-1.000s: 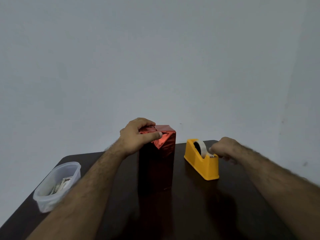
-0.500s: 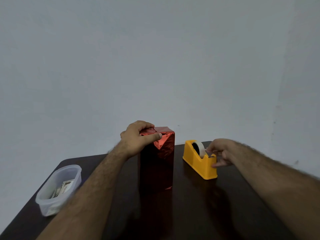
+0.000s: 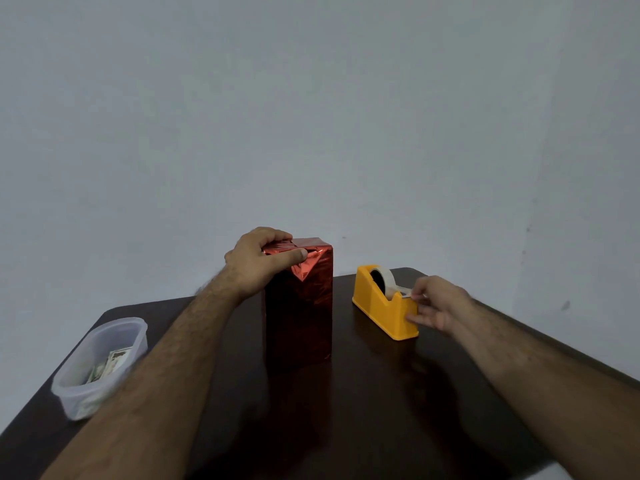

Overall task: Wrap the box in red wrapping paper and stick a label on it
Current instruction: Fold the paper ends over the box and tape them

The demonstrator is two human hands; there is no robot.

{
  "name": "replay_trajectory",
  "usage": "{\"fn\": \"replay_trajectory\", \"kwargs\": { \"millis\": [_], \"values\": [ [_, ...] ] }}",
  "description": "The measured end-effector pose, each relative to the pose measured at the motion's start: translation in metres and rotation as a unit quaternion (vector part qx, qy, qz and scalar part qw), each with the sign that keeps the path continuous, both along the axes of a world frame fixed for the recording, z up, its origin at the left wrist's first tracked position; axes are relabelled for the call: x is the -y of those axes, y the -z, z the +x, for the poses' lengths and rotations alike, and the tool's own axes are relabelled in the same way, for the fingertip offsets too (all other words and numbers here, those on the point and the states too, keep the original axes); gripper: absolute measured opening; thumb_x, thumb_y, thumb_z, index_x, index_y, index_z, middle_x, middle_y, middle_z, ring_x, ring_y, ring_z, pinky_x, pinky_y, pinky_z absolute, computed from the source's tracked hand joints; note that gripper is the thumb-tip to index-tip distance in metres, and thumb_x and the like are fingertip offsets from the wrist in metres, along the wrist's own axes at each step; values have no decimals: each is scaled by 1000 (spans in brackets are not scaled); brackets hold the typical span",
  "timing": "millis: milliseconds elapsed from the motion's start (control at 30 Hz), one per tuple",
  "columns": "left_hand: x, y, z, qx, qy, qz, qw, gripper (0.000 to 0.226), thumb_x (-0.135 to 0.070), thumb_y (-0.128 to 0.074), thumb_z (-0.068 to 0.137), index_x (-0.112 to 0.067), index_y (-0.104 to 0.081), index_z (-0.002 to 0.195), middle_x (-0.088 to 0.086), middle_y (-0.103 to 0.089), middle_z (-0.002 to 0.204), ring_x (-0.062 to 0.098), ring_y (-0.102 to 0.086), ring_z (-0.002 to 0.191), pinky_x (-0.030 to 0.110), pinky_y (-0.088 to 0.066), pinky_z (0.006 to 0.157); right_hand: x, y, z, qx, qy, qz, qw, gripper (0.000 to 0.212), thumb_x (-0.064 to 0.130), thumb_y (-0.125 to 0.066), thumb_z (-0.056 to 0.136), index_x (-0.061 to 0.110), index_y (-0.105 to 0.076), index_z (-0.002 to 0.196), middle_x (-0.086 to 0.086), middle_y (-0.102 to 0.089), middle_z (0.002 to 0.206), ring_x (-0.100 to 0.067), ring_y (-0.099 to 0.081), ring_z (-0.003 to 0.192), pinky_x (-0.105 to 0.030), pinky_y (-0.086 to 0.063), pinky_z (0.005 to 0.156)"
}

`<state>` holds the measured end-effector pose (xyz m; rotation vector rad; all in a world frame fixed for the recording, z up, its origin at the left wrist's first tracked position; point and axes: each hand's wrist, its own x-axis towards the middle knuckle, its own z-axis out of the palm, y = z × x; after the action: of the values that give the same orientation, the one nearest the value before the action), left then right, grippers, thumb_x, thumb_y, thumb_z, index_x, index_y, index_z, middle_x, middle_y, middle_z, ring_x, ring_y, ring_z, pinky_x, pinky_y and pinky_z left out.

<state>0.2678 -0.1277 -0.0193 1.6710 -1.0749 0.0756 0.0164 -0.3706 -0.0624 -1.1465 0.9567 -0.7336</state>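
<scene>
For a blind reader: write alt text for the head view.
A left hand holds folded red paper down atop an upright wrapped box while the right hand pinches tape at a yellow dispenser. A clear tub sits left on the dark table.

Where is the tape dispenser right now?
In the head view, the yellow tape dispenser sits on the dark table, right of the red-wrapped box, with the right hand at its near end.

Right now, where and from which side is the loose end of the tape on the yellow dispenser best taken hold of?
Pinch the free tape end at the cutter, coming from the dispenser's near right side, where the right hand already is. The strip runs from the roll to that low front lip, so it peels up and toward the person.
</scene>
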Motion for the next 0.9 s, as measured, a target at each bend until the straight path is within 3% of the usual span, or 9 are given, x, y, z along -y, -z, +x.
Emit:
{"fn": "replay_trajectory", "kwargs": {
  "millis": [100,267,367,500,567,667,733,833,900],
  "values": [
    [0,0,1,0,2,0,1000,77,-92,-81,51,-48,-75,114,-20,-69,120,15,-67,117,49,-55,107,-3,10,-3,0,2,13,1000,49,-5,-65,74,10,-64,121,-13,-64,121,-31,-69,105,-51,-63,64],
    [0,1,2,-6,9,-7,1000,79,-90,-82,48,-47,-76,114,-20,-71,119,12,-69,115,47,-56,106,-14,23,-5,17,25,34,999,49,-7,-69,80,12,-60,124,-10,-63,121,-28,-66,108,-61,-60,84],
    [0,1,2,-10,11,-10,1000,77,-88,-84,50,-45,-77,114,-19,-71,119,13,-70,113,47,-57,105,-11,32,-5,25,30,36,999,46,-6,-73,82,10,-59,122,-11,-63,122,-29,-66,114,-57,-61,77],
    [1,1,2,-16,13,-8,1000,66,-77,-87,58,-44,-77,114,-18,-72,117,13,-71,111,46,-58,104,-9,35,-4,-38,34,28,998,51,-10,-73,81,7,-60,128,-13,-62,125,-31,-65,115,-51,-62,75],
    [1,2,1,-20,13,-10,1000,66,-76,-87,58,-43,-77,114,-18,-72,117,12,-71,111,46,-58,104,-6,40,-5,-87,52,15,995,45,-19,-66,81,2,-64,121,-15,-59,120,-29,-65,103,-40,-60,63],
    [2,2,0,-18,13,-10,1000,66,-76,-87,58,-44,-77,114,-18,-72,117,11,-70,112,45,-58,105,-6,43,-9,-97,57,2,994,36,-15,-69,83,0,-64,116,-13,-60,108,-25,-64,91,-38,-59,61],
    [3,1,0,-15,12,-8,1000,66,-77,-87,58,-44,-76,114,-18,-71,117,11,-69,113,46,-57,106,-14,34,-8,-110,49,-63,991,33,0,-77,83,3,-67,114,-12,-62,98,-23,-62,84,-37,-55,60],
    [3,1,1,-15,15,-7,1000,68,-80,-86,57,-44,-76,115,-18,-71,118,11,-69,113,46,-57,105,-32,4,-6,-95,24,-256,962,5,12,-81,87,10,-76,89,-9,-73,100,-21,-65,90,-38,-54,71],
    [3,2,0,-16,17,-8,1000,72,-82,-86,55,-44,-76,115,-18,-71,119,12,-70,113,46,-58,104,-46,-20,-7,-59,-44,-339,938,9,14,-79,92,12,-80,84,-4,-76,98,-16,-68,92,-36,-55,76]
  ]
}}
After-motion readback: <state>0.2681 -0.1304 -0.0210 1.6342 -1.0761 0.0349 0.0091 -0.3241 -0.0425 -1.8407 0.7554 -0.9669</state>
